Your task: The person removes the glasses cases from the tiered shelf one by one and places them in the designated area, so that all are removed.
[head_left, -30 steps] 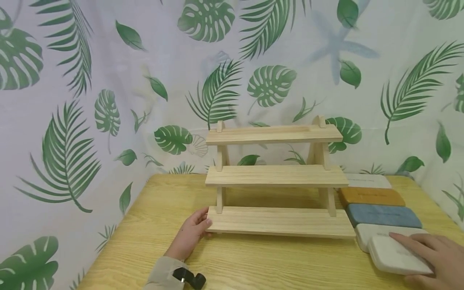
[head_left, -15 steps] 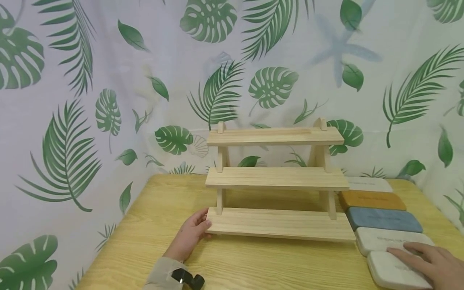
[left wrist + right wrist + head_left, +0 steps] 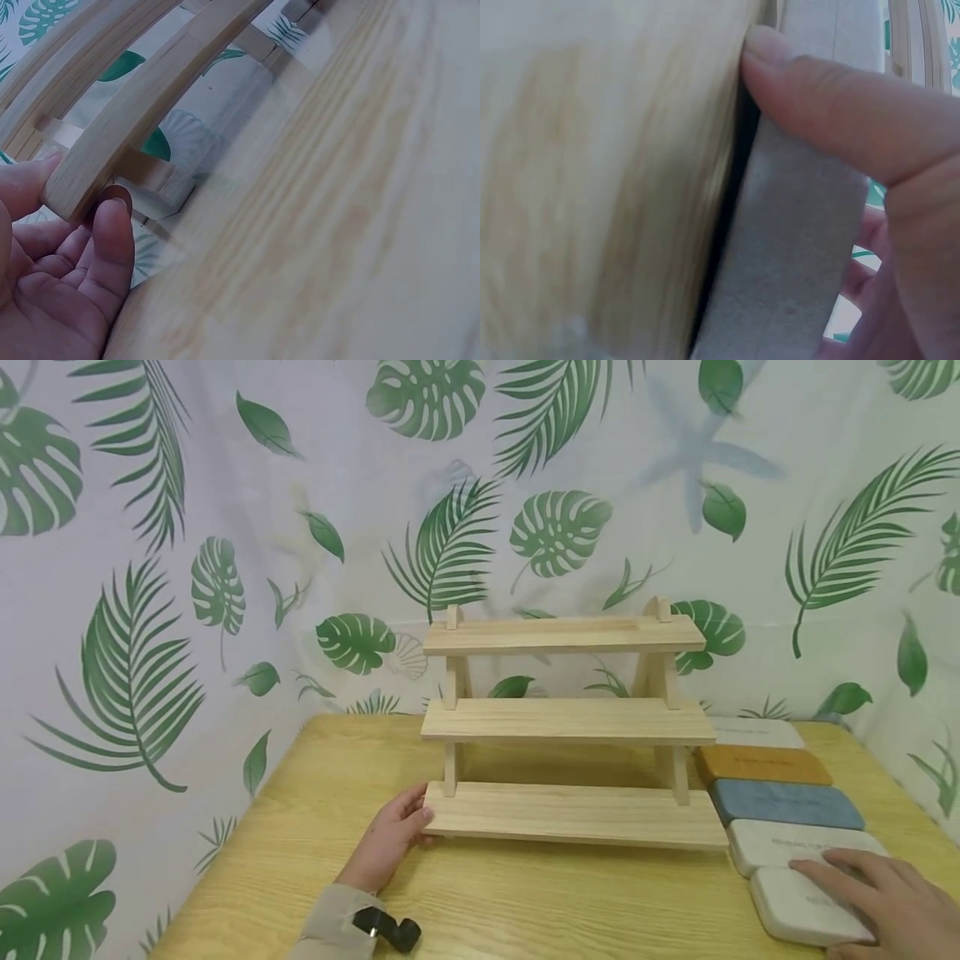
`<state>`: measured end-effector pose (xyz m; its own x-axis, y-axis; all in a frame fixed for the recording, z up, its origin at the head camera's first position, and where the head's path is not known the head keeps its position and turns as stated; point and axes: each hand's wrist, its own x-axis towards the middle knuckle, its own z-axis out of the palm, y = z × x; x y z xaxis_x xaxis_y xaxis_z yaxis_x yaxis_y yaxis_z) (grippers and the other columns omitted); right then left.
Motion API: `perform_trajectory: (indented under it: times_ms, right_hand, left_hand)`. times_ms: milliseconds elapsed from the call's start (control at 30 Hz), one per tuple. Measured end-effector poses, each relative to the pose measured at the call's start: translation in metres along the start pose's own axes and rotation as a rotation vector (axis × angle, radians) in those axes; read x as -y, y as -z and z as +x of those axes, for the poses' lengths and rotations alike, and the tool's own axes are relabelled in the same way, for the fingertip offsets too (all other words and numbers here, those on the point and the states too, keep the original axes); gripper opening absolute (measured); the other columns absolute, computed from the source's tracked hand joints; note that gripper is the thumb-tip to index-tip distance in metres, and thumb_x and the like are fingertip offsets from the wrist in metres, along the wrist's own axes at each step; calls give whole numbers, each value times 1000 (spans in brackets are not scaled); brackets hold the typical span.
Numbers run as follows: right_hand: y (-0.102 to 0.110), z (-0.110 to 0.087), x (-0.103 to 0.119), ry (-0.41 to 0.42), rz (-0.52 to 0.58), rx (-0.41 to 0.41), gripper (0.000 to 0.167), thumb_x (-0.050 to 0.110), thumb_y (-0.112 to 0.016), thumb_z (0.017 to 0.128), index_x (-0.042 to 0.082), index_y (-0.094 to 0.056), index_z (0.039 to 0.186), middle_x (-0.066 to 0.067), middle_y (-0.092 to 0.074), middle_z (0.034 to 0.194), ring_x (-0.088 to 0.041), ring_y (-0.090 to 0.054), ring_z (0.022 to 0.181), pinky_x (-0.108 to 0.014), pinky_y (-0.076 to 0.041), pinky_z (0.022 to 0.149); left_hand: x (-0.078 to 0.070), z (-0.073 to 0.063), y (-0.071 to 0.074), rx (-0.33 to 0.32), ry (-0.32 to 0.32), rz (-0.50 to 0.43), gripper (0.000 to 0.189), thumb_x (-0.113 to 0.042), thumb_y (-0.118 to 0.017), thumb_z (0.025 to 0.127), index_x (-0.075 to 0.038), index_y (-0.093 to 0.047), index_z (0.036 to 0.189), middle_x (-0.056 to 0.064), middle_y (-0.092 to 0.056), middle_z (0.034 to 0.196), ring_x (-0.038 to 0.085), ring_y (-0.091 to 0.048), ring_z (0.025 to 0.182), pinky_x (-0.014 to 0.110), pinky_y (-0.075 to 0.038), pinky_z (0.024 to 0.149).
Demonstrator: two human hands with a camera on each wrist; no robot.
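Note:
A pale wooden three-tier display stand (image 3: 573, 814) stands on the table. My left hand (image 3: 382, 847) grips the left end of its lowest shelf. In the left wrist view, the thumb lies on one face of the shelf (image 3: 82, 176) and the curled fingers on the other. At the lower right, my right hand (image 3: 892, 897) rests on the nearest white case (image 3: 795, 906), a rounded flat block. Its fingers lie loosely extended near the seam with the second white case (image 3: 772, 839). In the right wrist view, the thumb (image 3: 840, 105) touches the case's side (image 3: 780, 240).
Behind the white cases lie a blue case (image 3: 787, 803), an orange case (image 3: 765, 764) and another white one (image 3: 757, 732), in a row right of the stand. The wood-grain table (image 3: 525, 902) ends at a leaf-print cloth backdrop (image 3: 285, 527).
The nearest white case, earlier partly overlapping the second white one in view, now lies in line against it. My right fingers have loosened and shifted over it. The left hand keeps its grip.

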<state>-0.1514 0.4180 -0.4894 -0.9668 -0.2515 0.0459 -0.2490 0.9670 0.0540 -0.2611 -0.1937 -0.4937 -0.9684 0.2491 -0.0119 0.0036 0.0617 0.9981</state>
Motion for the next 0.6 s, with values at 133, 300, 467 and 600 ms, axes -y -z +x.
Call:
perform_trajectory:
  times_ms: [133,300,467,600]
  right_hand:
    - [2,0,0,15,55,-11,97,78,-76,59,24,-59,138,-17,-53,131,-46,-53,108,-61,-49,76]
    - [6,1,4,16,96,-43,92,77,-76,61,22,-62,133,-18,-54,127,-48,-53,104,-63,-48,71]
    - [7,2,9,9,94,-51,94,81,-73,59,20,-63,130,-13,-56,122,-44,-55,101,-61,-50,70]
    - [6,3,9,11,80,-42,96,83,-71,58,21,-64,130,-9,-57,119,-41,-56,101,-59,-51,69]
  left_hand:
    - [1,0,0,-6,-1,-4,60,-17,-56,105,1,-31,157,23,-49,143,29,-59,116,37,-54,87]
    - [3,1,0,8,-7,-5,61,-18,-56,106,3,-29,157,24,-48,143,29,-59,115,36,-55,87]
    - [7,3,2,29,-16,5,60,-21,-56,106,1,-30,157,24,-50,141,29,-59,116,36,-55,86]
    - [8,3,4,31,-33,1,62,-23,-57,106,0,-31,157,24,-51,140,29,-59,116,37,-55,86]
